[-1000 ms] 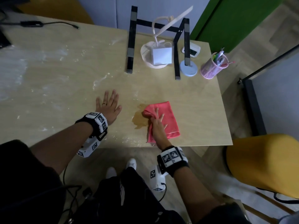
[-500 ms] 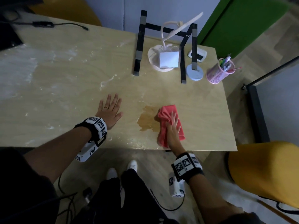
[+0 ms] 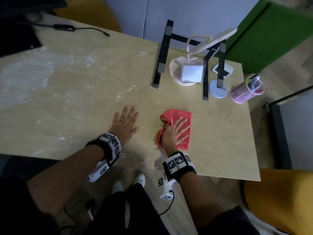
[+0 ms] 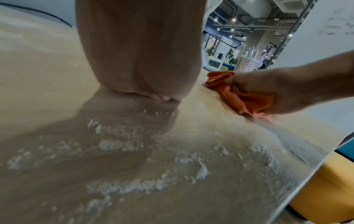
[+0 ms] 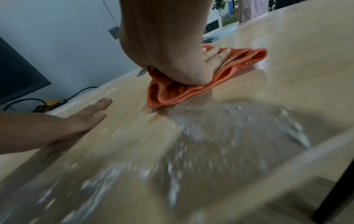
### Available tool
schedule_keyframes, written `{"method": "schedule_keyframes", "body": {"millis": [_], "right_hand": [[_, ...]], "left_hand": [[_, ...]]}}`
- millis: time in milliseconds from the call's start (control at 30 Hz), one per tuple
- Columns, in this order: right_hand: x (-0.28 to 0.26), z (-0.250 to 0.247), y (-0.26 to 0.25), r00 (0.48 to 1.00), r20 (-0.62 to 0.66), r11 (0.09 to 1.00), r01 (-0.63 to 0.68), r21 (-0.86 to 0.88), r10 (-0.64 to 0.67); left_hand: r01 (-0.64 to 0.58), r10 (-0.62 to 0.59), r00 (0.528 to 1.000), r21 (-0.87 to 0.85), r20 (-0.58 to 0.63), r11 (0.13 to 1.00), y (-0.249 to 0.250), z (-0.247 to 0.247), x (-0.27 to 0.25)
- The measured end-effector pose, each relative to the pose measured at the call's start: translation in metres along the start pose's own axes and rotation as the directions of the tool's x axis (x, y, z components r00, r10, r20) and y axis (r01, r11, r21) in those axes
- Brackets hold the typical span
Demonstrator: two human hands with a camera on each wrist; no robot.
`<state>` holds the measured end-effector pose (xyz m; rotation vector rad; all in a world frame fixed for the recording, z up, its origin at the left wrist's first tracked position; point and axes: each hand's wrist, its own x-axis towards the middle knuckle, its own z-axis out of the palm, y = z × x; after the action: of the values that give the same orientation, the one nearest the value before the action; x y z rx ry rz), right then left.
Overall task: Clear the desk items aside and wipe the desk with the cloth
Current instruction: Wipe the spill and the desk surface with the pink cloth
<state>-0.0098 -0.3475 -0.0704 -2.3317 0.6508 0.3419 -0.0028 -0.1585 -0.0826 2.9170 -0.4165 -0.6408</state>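
Left hand [image 3: 124,127] flat on desk [image 3: 76,102], fingers straight and spread, holding nothing, ring on one finger. Right hand [image 3: 174,134] just beside it to the right, palm pressing down on cloth [image 3: 183,116], fingers mostly straight and splayed over it; thumb side bunches a fold of the cloth, per left wrist view. Cloth is red, crumpled at its left edge, flat under the fingers, lying on desk near the front edge. White powdery residue [image 4: 145,186] along front edge by both wrists, more smeared across left half of desk. Farther back right: black stand [image 3: 162,55], white box [image 3: 192,73] in front of lamp [image 3: 210,44], pale blue round base [image 3: 218,89], small clock [image 3: 225,70], pink pen cup [image 3: 243,92] at right edge. Black cable [image 3: 81,28] at far left.
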Motion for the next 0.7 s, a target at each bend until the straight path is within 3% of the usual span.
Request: {"method": "schedule_keyframes", "body": {"millis": [400, 700], "right_hand": [[0.076, -0.012, -0.065, 0.963, 0.172, 0.956, 0.236, -0.176, -0.206], [0.076, -0.002, -0.068, 0.926, 0.196, 0.900, 0.365, -0.238, -0.324]], "left_hand": [[0.011, -0.009, 0.999, -0.030, 0.048, 0.999, 0.001, -0.005, 0.003], [-0.011, 0.012, 0.999, -0.033, 0.033, 0.999, 0.000, -0.002, 0.004]]}}
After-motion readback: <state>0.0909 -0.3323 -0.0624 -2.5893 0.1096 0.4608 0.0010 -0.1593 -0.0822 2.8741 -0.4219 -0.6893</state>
